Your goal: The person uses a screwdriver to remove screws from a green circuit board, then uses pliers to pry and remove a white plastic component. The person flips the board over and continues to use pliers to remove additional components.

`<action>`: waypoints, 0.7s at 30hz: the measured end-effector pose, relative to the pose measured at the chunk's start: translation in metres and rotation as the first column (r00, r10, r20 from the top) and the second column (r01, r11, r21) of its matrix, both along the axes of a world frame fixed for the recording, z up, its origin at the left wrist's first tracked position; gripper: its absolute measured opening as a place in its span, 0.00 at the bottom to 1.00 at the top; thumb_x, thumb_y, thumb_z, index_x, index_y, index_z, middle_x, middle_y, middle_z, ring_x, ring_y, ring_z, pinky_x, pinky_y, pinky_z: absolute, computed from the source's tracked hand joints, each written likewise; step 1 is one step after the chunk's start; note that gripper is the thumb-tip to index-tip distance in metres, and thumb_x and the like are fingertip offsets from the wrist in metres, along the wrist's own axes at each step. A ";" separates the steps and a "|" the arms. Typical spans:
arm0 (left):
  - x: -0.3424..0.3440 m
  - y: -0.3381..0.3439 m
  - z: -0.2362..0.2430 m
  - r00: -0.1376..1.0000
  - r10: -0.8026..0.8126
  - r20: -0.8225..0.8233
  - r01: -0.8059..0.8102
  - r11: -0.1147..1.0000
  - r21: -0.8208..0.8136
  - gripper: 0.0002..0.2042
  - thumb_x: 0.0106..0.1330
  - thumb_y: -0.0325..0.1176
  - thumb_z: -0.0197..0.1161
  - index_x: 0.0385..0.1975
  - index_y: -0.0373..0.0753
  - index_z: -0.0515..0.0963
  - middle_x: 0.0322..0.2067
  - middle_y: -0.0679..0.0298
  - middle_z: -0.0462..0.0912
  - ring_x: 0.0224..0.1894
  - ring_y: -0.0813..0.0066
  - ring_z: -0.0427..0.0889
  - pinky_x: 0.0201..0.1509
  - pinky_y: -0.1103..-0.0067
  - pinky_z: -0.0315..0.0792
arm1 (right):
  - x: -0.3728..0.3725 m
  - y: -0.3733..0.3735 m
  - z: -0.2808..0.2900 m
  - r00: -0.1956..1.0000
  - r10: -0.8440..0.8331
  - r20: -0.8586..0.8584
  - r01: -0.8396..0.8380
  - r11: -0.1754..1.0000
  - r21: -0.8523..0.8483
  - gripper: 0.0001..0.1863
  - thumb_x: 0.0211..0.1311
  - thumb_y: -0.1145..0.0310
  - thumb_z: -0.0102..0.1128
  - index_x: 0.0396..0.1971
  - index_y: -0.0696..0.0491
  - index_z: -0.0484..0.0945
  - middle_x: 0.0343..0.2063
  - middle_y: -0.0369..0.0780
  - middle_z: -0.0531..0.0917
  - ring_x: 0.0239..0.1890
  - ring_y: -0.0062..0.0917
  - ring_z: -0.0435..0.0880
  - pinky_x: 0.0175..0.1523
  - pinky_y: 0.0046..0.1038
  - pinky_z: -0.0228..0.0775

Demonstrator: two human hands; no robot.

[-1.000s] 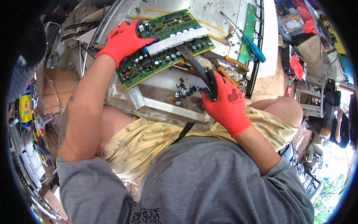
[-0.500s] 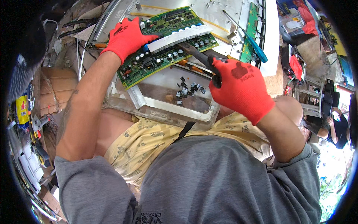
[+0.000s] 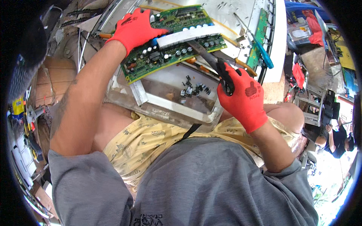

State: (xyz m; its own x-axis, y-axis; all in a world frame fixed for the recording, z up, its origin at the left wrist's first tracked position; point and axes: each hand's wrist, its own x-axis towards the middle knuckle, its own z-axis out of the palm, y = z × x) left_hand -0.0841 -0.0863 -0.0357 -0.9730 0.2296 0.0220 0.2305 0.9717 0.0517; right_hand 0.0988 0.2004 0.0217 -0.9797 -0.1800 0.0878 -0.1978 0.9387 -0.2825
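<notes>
My left hand (image 3: 135,31), in a red glove, is closed on the upper left edge of a green circuit board (image 3: 141,66). The board lies tilted, with capacitors and a long silver metal strip (image 3: 188,37) across it. My right hand (image 3: 246,92), also gloved in red, is wrapped round the black handle of a long dark metal hand tool (image 3: 205,55). The tool's tip meets the board beside the strip's lower edge; its exact shape there is hidden. Several small black components (image 3: 196,89) lie below the board, inside a pale frame (image 3: 169,111).
A silver flat panel (image 3: 230,17) spreads behind the board. On it rest a blue-handled screwdriver (image 3: 264,56) and a narrow green circuit strip (image 3: 263,26). A short metal bar (image 3: 138,94) leans at the frame's left. Another person (image 3: 337,139) is at the far right.
In the view, the board and my left hand sit slightly farther right and up. My right hand has shifted down and turned, its grip on the tool unchanged.
</notes>
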 end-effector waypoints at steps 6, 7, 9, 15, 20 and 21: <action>-0.002 -0.004 -0.001 0.999 -0.007 0.039 0.008 1.000 -0.019 0.48 0.53 0.73 0.64 0.65 0.39 0.73 0.63 0.51 0.74 0.64 0.52 0.76 0.65 0.57 0.70 | 0.015 -0.014 -0.029 0.998 -0.053 -0.021 0.053 0.998 0.030 0.21 0.53 0.61 0.67 0.50 0.43 0.83 0.34 0.43 0.82 0.32 0.41 0.84 0.35 0.41 0.76; -0.001 -0.004 0.001 0.999 -0.006 0.037 0.007 1.000 -0.028 0.48 0.53 0.73 0.64 0.65 0.39 0.73 0.63 0.51 0.74 0.63 0.53 0.76 0.64 0.57 0.70 | 0.014 -0.014 -0.027 0.999 -0.052 -0.009 0.052 0.998 0.045 0.21 0.53 0.61 0.67 0.50 0.43 0.83 0.33 0.43 0.82 0.32 0.41 0.85 0.35 0.41 0.76; -0.001 -0.001 0.001 0.999 0.002 0.044 0.001 0.998 -0.058 0.47 0.55 0.71 0.65 0.67 0.39 0.70 0.62 0.48 0.74 0.63 0.52 0.76 0.66 0.60 0.69 | 0.002 -0.014 -0.006 1.000 0.004 0.025 -0.007 0.993 0.115 0.20 0.53 0.61 0.66 0.48 0.45 0.83 0.31 0.43 0.83 0.30 0.41 0.85 0.34 0.41 0.77; -0.002 -0.009 -0.003 0.999 -0.001 0.035 0.002 1.000 -0.026 0.45 0.55 0.72 0.63 0.63 0.38 0.74 0.59 0.50 0.78 0.61 0.52 0.78 0.62 0.58 0.72 | -0.041 -0.017 0.046 0.973 0.211 0.092 -0.226 0.953 0.200 0.13 0.51 0.62 0.62 0.34 0.53 0.84 0.31 0.46 0.87 0.33 0.44 0.87 0.39 0.43 0.79; -0.004 0.001 0.003 0.998 -0.015 0.056 0.019 0.997 -0.069 0.45 0.56 0.71 0.64 0.62 0.38 0.74 0.59 0.49 0.78 0.61 0.53 0.78 0.62 0.58 0.72 | -0.060 -0.009 0.063 0.973 0.166 0.158 -0.200 0.951 0.237 0.18 0.55 0.62 0.62 0.44 0.52 0.86 0.30 0.46 0.86 0.39 0.42 0.86 0.46 0.39 0.78; -0.004 0.002 0.005 0.998 -0.009 0.059 0.012 0.998 -0.054 0.45 0.55 0.72 0.64 0.62 0.38 0.74 0.60 0.49 0.77 0.62 0.53 0.78 0.63 0.58 0.71 | -0.062 -0.007 0.062 0.971 0.188 0.145 -0.216 0.954 0.209 0.17 0.53 0.61 0.62 0.40 0.53 0.85 0.31 0.47 0.86 0.38 0.43 0.87 0.46 0.40 0.79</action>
